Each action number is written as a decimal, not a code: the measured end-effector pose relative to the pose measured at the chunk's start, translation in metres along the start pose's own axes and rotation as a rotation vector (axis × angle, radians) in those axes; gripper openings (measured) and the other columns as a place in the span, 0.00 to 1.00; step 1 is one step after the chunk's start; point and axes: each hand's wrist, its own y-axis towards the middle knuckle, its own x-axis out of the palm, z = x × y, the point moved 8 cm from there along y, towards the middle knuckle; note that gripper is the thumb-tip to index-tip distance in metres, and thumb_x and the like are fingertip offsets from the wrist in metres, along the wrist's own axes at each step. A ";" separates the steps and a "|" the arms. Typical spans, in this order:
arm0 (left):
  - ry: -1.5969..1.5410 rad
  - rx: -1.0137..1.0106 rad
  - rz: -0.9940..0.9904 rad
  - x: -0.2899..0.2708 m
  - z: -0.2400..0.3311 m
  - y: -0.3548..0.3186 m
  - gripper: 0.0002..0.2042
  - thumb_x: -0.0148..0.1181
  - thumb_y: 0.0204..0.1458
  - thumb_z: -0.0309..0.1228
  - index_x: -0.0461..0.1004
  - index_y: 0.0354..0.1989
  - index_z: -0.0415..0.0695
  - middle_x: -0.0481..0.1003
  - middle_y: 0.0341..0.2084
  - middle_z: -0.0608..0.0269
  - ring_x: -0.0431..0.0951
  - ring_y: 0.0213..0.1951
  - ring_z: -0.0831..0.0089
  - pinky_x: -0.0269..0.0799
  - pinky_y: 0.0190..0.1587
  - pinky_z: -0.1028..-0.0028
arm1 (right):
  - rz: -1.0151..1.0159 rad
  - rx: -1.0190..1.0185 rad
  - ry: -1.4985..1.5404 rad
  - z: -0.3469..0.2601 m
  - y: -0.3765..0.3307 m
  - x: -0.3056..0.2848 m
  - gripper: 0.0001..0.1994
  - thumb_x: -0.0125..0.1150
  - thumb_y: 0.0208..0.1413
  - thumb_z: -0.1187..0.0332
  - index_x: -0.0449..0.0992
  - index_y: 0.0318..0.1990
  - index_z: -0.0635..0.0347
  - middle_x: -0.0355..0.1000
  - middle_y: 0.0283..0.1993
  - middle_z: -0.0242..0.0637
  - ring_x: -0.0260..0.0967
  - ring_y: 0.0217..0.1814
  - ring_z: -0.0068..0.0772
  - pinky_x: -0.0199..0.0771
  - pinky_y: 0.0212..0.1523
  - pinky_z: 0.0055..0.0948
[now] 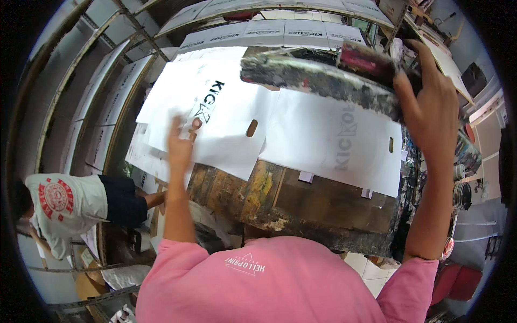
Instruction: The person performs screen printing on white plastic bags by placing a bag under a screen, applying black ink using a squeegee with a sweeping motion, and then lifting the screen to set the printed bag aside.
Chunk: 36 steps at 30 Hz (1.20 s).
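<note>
My right hand (431,105) is closed round the right end of a long, paint-stained printing frame (323,81), raised at an angle over the table. A dark red block (366,58) sits on the frame beside my fingers. Under the frame lies a white sheet (312,134) with a blurred grey print and a small slot near its right edge. My left hand (180,148) is smeared by motion over another white sheet (231,102), its fingers seemingly apart. That sheet bears bold black lettering and an oval slot; whether the hand touches it, I cannot tell.
The stained wooden worktable (334,207) has small paper tabs (306,176) along the sheet's near edge. Racks (102,129) of printed white sheets stand left and behind. A person in a white shirt (70,202) bends at the left. Tins (461,196) stand at the right.
</note>
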 end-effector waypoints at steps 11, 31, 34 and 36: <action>-1.110 -0.810 -0.580 0.174 -0.024 -0.202 0.57 0.35 0.56 0.80 0.54 0.72 0.30 0.70 0.60 0.35 0.72 0.64 0.47 0.67 0.70 0.53 | -0.890 0.032 0.280 -0.036 -0.233 0.123 0.21 0.72 0.53 0.60 0.80 0.52 0.58 0.74 0.52 0.43 0.70 0.55 0.51 0.71 0.54 0.47; -0.832 -0.864 -0.471 0.183 -0.038 -0.203 0.58 0.29 0.57 0.81 0.56 0.66 0.26 0.71 0.58 0.37 0.75 0.59 0.51 0.70 0.64 0.51 | -0.510 -0.138 0.105 0.111 -0.038 0.387 0.19 0.62 0.63 0.47 0.79 0.46 0.52 0.78 0.43 0.42 0.77 0.49 0.50 0.79 0.45 0.50; -0.853 -0.817 -0.526 0.179 -0.032 -0.201 0.59 0.28 0.56 0.81 0.54 0.68 0.26 0.71 0.59 0.36 0.75 0.60 0.51 0.70 0.64 0.50 | -0.581 -0.174 0.140 0.132 -0.005 0.403 0.22 0.59 0.64 0.44 0.80 0.47 0.52 0.80 0.43 0.44 0.79 0.49 0.51 0.79 0.47 0.51; -0.828 -0.778 -0.543 0.176 -0.029 -0.200 0.59 0.27 0.57 0.81 0.53 0.70 0.27 0.70 0.60 0.36 0.75 0.60 0.51 0.71 0.64 0.51 | -0.605 -0.167 0.195 0.139 0.008 0.407 0.22 0.58 0.65 0.44 0.80 0.47 0.54 0.80 0.40 0.45 0.79 0.47 0.53 0.77 0.46 0.53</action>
